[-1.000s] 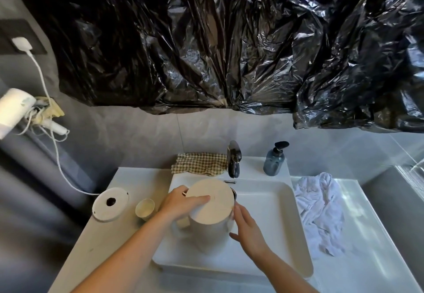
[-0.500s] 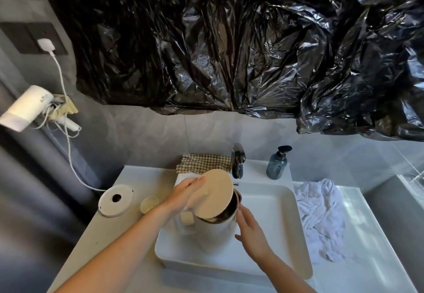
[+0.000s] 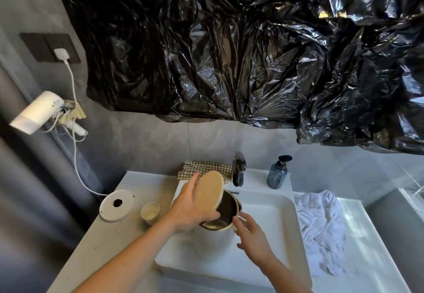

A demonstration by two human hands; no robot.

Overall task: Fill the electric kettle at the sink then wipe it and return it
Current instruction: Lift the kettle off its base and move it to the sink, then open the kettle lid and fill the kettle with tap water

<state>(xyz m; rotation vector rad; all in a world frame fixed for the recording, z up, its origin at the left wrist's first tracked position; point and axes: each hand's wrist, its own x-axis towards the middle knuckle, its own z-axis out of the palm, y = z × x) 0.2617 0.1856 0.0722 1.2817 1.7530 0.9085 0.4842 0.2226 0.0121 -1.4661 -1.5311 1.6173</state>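
Note:
A cream electric kettle stands in the white sink basin, its steel inside showing. My left hand grips the kettle's round beige lid, tilted up on edge above the kettle's mouth. My right hand rests with spread fingers against the kettle's right side near the rim. The dark faucet stands just behind the kettle. The kettle's round white base lies on the counter at the left, its cord running up to a wall socket. A white cloth lies crumpled right of the basin.
A small cream cup stands between the base and the basin. A checked cloth lies behind the basin, a dark soap dispenser to the faucet's right. A white hair dryer hangs on the left wall. Black plastic sheeting covers the wall above.
My left hand has lifted the lid from flat on the kettle to tilted up on edge, exposing the steel inside. My right hand stays at the kettle's right side.

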